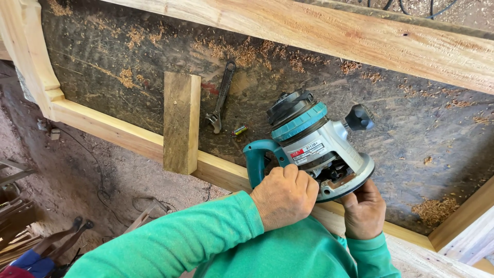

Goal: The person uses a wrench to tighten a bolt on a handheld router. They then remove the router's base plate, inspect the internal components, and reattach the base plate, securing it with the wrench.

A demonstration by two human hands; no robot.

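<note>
A teal and silver wood router [314, 141] is tilted on its side over the near rail of a pale wooden frame [128, 136]. My left hand [284, 196] is closed against the router's body, just beside its teal handle [256, 159]. My right hand [364, 210] grips the round base plate [355, 180] from below. The black knob [358, 117] on the router's far side is free. Both arms wear green sleeves.
The frame lies on a dark board [319, 82] strewn with sawdust. On it are a short wood block [181, 121] across the rail, an adjustable wrench [221, 98] and a small metal piece [239, 131]. Dirt floor with a cable [103, 193] and timber scraps lies at the left.
</note>
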